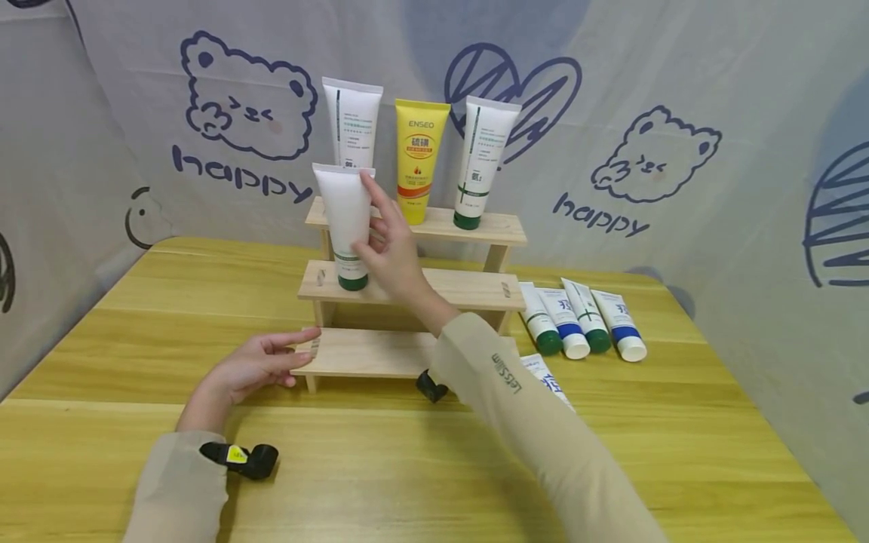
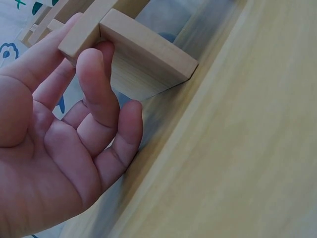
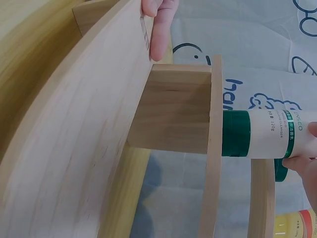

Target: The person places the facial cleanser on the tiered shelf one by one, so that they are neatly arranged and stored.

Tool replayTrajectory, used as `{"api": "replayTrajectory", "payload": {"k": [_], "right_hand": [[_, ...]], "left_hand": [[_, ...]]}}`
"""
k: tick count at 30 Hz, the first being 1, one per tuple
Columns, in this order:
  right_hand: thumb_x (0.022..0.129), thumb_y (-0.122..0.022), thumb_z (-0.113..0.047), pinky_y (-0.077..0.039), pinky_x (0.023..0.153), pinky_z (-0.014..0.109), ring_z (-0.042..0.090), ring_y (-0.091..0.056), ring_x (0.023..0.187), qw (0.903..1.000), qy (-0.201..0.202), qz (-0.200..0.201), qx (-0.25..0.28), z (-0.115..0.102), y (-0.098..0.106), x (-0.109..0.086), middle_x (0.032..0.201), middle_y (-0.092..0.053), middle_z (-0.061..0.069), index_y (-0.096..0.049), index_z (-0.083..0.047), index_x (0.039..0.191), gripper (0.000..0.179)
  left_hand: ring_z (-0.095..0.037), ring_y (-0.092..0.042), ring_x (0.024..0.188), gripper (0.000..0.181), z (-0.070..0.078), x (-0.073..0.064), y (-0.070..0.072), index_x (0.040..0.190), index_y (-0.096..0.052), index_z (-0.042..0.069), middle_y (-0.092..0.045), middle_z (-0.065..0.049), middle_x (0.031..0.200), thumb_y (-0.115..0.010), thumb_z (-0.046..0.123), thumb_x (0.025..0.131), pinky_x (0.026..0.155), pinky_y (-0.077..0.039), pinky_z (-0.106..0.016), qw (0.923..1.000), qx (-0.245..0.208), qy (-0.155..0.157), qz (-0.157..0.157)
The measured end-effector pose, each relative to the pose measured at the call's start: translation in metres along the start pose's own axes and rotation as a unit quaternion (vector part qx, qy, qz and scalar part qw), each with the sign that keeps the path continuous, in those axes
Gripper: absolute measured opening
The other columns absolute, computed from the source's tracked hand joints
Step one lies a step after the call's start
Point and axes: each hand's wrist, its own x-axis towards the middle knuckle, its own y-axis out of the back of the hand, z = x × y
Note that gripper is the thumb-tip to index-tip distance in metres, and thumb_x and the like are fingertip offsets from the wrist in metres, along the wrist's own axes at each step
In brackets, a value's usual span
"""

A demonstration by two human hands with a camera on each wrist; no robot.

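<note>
My right hand (image 1: 396,253) grips a white tube (image 1: 342,211) with a green cap, which stands upright at the left end of the middle step of a wooden display stand (image 1: 387,353). In the right wrist view the tube's green cap (image 3: 236,133) meets the step. With thumb and fingers, my left hand (image 1: 261,362) pinches the left end of the lowest step, as the left wrist view also shows at the board's corner (image 2: 81,37). On the top step stand a white tube (image 1: 353,121), a yellow tube (image 1: 419,151) and another white tube (image 1: 485,154).
Several white tubes (image 1: 569,305) with green, blue or white caps lie on the wooden table (image 1: 679,422) right of the stand. Another tube (image 1: 546,377) lies nearer, partly hidden by my right sleeve. Behind the stand hangs a printed cloth (image 1: 380,38).
</note>
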Motion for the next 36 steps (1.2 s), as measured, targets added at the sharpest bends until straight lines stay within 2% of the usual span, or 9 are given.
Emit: {"api": "replayTrajectory", "payload": {"k": [9, 17, 22, 28, 36], "right_hand": [[0.078, -0.049, 0.022, -0.044, 0.086, 0.028, 0.027, -0.050, 0.108, 0.9990, -0.026, 0.007, 0.035, 0.001, 0.001, -0.003, 0.124, -0.039, 0.019, -0.012, -0.012, 0.144, 0.083], [0.077, -0.049, 0.024, -0.041, 0.090, 0.036, 0.035, -0.045, 0.112, 0.9989, -0.022, -0.004, 0.042, -0.016, 0.003, -0.012, 0.123, -0.037, 0.028, -0.005, -0.002, 0.142, 0.083], [0.077, -0.052, 0.023, -0.040, 0.092, 0.035, 0.036, -0.044, 0.112, 0.9990, -0.030, 0.001, 0.035, -0.017, 0.005, -0.017, 0.123, -0.037, 0.030, -0.007, 0.000, 0.141, 0.082], [0.076, -0.057, 0.018, -0.040, 0.091, 0.031, 0.031, -0.047, 0.108, 0.9971, -0.058, 0.027, 0.042, 0.002, 0.013, -0.025, 0.118, -0.042, 0.024, -0.015, -0.004, 0.140, 0.079], [0.076, -0.056, 0.019, -0.043, 0.088, 0.041, 0.036, -0.049, 0.101, 0.9948, -0.071, 0.037, 0.062, 0.002, 0.025, -0.035, 0.111, -0.044, 0.029, -0.024, 0.003, 0.133, 0.067]], "left_hand": [[-0.010, -0.052, 0.067, 0.052, 0.001, 0.000, -0.001, 0.131, -0.042, 0.002, -0.016, -0.021, 0.144, -0.063, 0.015, 0.085, 0.061, -0.049, -0.023, 1.0000, 0.001, 0.002, 0.001], [-0.010, -0.050, 0.066, 0.053, 0.002, -0.001, -0.001, 0.131, -0.040, 0.000, -0.018, -0.022, 0.143, -0.061, 0.015, 0.085, 0.062, -0.049, -0.023, 1.0000, 0.006, -0.001, -0.003], [-0.010, -0.050, 0.066, 0.053, 0.003, -0.001, -0.001, 0.131, -0.040, 0.001, -0.017, -0.021, 0.144, -0.062, 0.015, 0.085, 0.062, -0.049, -0.023, 1.0000, 0.003, -0.001, -0.004], [-0.010, -0.051, 0.067, 0.050, 0.001, -0.001, 0.000, 0.131, -0.043, 0.003, -0.017, -0.022, 0.143, -0.062, 0.014, 0.085, 0.061, -0.049, -0.022, 1.0000, 0.000, 0.000, -0.003], [-0.010, -0.051, 0.069, 0.050, 0.001, -0.002, -0.001, 0.131, -0.043, 0.003, -0.015, -0.022, 0.143, -0.061, 0.013, 0.085, 0.061, -0.048, -0.022, 1.0000, -0.001, -0.003, -0.004]]}}
